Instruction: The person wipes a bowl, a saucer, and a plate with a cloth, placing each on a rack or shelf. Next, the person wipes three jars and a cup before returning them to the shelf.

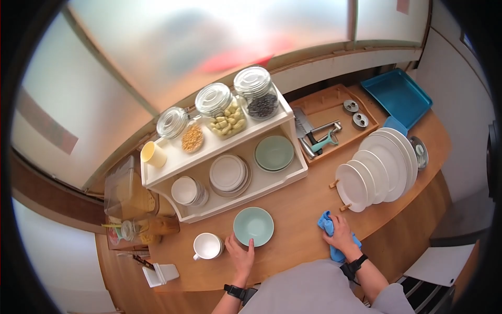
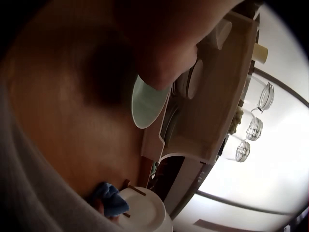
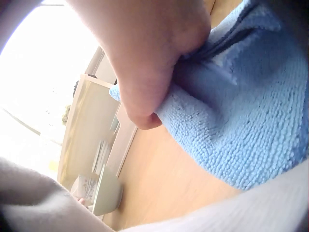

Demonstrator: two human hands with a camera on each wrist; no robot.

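Pale green round bowl point(image 1: 254, 226) on wooden bench point(image 1: 298, 243), head view; left-hand grip point(image 1: 240, 255) at bowl's near rim, fingers spread, thumb apart, no firm hold apparent: possible clink against white handled cup point(image 1: 207, 246) left of bowl, from a sideways nudge. Right-hand grip point(image 1: 342, 235), well right of bowl near upright round white plates point(image 1: 352, 188), closed on crumpled blue towelling cloth point(image 1: 325, 224). Left wrist view: fingertips hidden, pressure impossible to tell. Right wrist view: cloth pinched, wide flap loose, liable to snag plates if swept farther right of bowl.

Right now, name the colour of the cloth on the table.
The cloth is blue, showing best in the right wrist view.
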